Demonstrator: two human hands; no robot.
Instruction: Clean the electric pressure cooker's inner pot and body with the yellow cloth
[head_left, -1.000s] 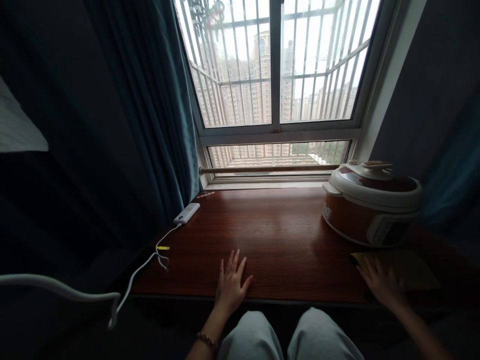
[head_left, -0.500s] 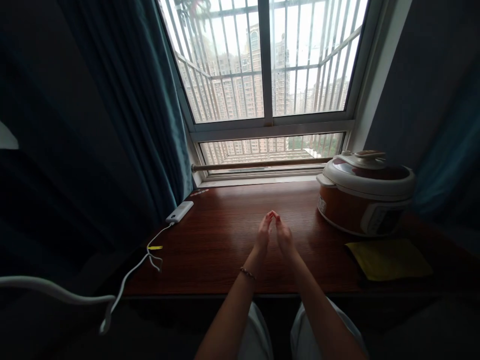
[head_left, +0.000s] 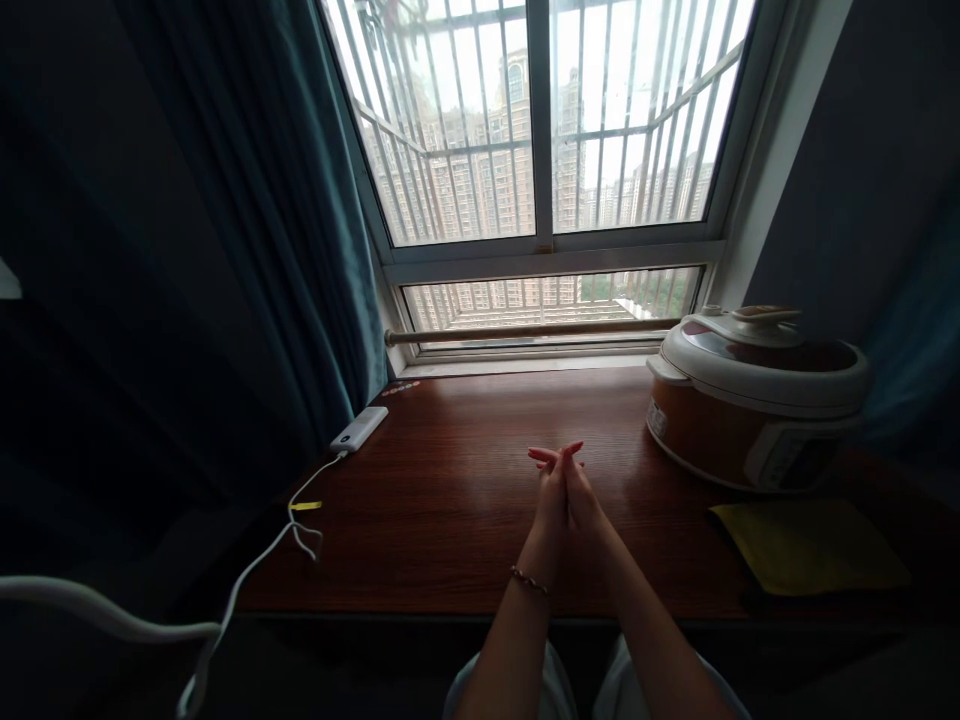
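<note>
My forearms converge over the table (head_left: 450,530). My left hand (head_left: 553,497) and right hand (head_left: 589,508) meet, fingers (head_left: 574,448) interlaced, tips pointing outward; I cannot tell whether the palms enclose anything. Flat yellow cloth (head_left: 814,545) lies to their right, just before the cooker (head_left: 705,433).

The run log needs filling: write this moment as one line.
left hand: interlaced with right hand; held item: none visible; cooker: on table, right side; yellow cloth: in front of cooker
</note>
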